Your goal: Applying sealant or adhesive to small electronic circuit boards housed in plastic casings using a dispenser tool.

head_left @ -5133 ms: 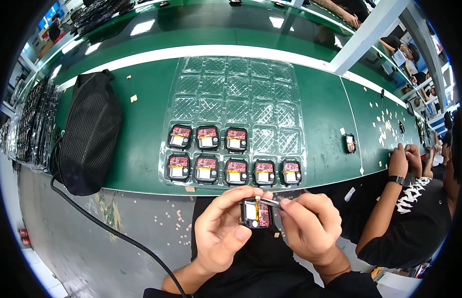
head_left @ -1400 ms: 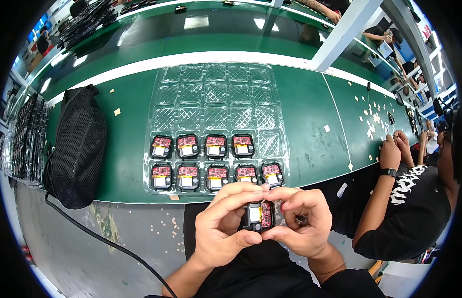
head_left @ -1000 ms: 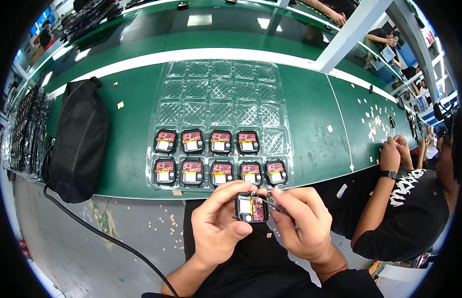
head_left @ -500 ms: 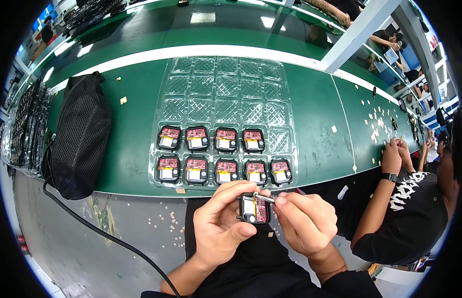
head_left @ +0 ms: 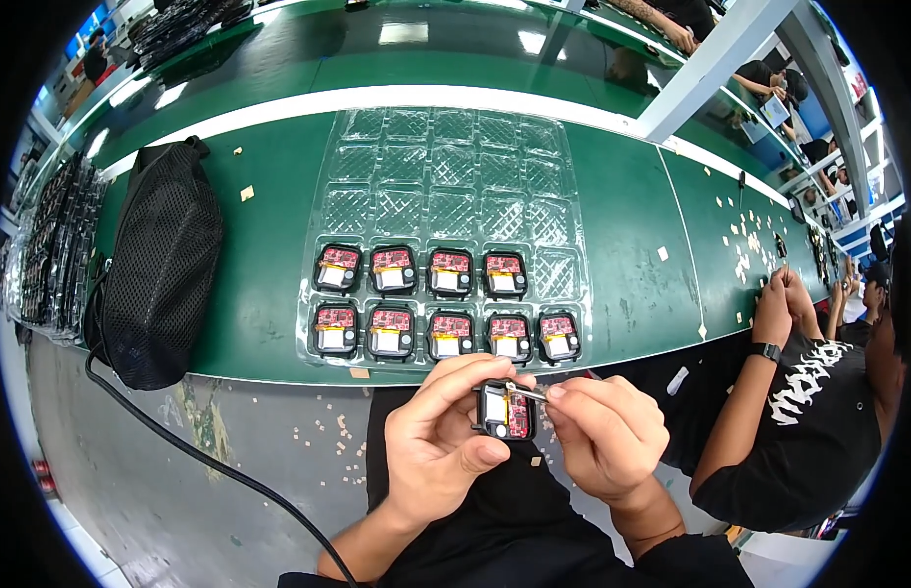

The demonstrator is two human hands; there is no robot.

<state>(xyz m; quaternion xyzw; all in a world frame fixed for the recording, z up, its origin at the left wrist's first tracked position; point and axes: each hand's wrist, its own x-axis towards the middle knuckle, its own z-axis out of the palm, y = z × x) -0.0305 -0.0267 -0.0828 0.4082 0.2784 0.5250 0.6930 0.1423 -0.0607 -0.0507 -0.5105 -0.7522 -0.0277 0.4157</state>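
Observation:
My left hand (head_left: 431, 446) grips a black smartwatch case (head_left: 504, 412) between thumb and fingers, over my lap just off the table's front edge. Inside the case show a silver battery, a strip of yellow tape and a red circuit board. My right hand (head_left: 612, 436) pinches a slim silver metal tool (head_left: 530, 393), whose tip lies at the case's upper part; the exact kind of tool is not clear. Ahead, a clear plastic tray (head_left: 450, 216) carries two near rows of similar open cases (head_left: 448, 272).
A black mesh bag (head_left: 161, 265) and stacked trays (head_left: 46, 245) stand at the left. A black cable (head_left: 210, 467) runs toward my lap. Small tan squares (head_left: 744, 257) lie scattered on the table and floor. A co-worker (head_left: 798, 431) sits close on my right. A white post (head_left: 715, 69) rises behind.
The whole view has shifted slightly. The tool has tilted a little flatter against the case, and both hands keep their hold.

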